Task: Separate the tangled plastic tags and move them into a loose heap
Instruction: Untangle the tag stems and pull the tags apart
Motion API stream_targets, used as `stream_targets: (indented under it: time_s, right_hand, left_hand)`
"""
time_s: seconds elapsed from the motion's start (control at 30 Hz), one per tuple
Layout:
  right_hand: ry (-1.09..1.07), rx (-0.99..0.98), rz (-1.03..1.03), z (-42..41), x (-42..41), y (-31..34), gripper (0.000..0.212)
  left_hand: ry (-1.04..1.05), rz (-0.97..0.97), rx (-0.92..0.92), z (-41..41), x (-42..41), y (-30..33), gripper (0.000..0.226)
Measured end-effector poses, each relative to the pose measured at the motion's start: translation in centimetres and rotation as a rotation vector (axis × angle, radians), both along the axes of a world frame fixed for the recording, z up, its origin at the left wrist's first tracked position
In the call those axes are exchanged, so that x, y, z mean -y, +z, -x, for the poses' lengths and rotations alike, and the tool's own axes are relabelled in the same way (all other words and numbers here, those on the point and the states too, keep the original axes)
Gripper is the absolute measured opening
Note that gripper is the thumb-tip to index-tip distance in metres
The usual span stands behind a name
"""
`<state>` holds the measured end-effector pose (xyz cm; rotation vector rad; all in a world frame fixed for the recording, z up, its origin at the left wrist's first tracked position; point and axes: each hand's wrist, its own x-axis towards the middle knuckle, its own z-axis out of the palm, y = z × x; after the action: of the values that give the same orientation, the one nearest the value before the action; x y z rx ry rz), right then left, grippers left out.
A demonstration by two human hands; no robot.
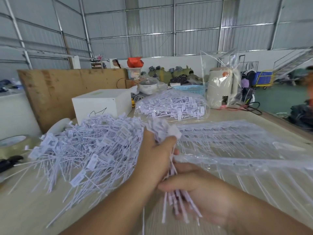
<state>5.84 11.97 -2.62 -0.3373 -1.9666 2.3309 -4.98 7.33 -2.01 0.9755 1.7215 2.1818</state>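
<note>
Pale laminate covers the counter point(33, 209) beneath both hands. Nearest, the right hand point(199, 189) curls around the thin tails of a bundle of tags point(171, 167), white plastic strips each ending in a small flat label head; motion blur smears the tails below the fingers. Just above, the left hand point(154, 160) has its grip closed around the same bundle at its middle, its fingertips hidden behind the strips, with the label heads fanning out above the thumb. Left of the hands, the loose heap point(81, 150) of separated tags spreads across the counter, strips pointing every way. To the right lies a clear plastic bag point(237, 150) holding tags in flat rows, its near end cut off by the frame. At the counter's left edge sit a roll of tape point(13, 145) and a dark tool point(8, 162), partly cropped. Farther back stand a white box point(101, 104), another bagged batch point(172, 106), and a cream kettle point(221, 89) under plastic wrap.
</note>
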Motion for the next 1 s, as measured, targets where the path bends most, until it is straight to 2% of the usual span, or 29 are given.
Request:
stream_targets:
  time_s: [0.1,0.2,0.27,0.3,0.37,0.43,0.5,0.57,0.6,0.7,0.83,0.87,1.0]
  right_hand:
    - [-0.117,-0.003,0.002,0.1,-1.3,0.1,0.014]
    - [-0.156,-0.008,0.073,-0.1,-1.5,0.4,0.011]
    - [-0.208,-0.031,0.058,-0.3,-1.5,0.5,0.028]
    - [-0.247,-0.044,0.043,-0.3,-1.6,0.6,0.035]
    - [-0.307,-0.052,0.028,-0.4,-1.6,1.0,0.035]
    - [-0.271,-0.036,0.016,-0.6,-1.5,1.1,0.030]
    - [-0.191,0.001,-0.030,-0.5,-1.1,0.8,0.043]
    - [-0.175,0.033,-0.103,-0.3,-0.7,0.4,0.056]
    - [-0.189,0.035,-0.137,-0.2,-0.6,0.4,0.053]
    - [-0.198,-0.018,-0.251,-0.1,-0.3,0.6,0.025]
    - [-0.209,-0.069,-0.657,-0.6,-1.2,0.2,0.013]
    - [-0.235,-0.055,-0.740,-0.7,-1.6,0.0,0.014]
    - [-0.281,0.024,-1.009,-0.5,-3.0,-0.9,0.016]
  left_hand:
    - [-0.063,0.111,-0.138,-0.3,0.2,-0.3,0.046]
    - [-0.135,0.178,-0.187,-0.4,0.5,-0.4,0.080]
    - [-0.061,0.210,-0.214,-0.6,1.0,-0.3,0.090]
    - [0.001,0.206,-0.254,-0.6,1.3,-0.1,0.087]
    - [0.055,0.218,-0.310,-0.5,1.6,0.1,0.076]
    - [-0.053,0.292,-0.259,-0.8,1.7,0.2,0.068]
    - [-0.185,0.330,-0.184,-1.1,1.4,0.0,0.051]
    - [-0.200,0.305,-0.133,-1.0,0.8,-0.3,0.045]
    - [-0.189,0.302,-0.123,-0.8,0.5,-0.2,0.044]
    - [-0.088,0.329,-0.196,0.2,0.4,0.2,0.044]
    - [0.236,0.378,-0.333,4.1,2.2,1.2,0.063]
    - [0.313,0.451,-0.364,5.4,2.7,1.3,0.066]
    - [0.517,0.937,-0.542,7.9,3.8,0.8,0.074]
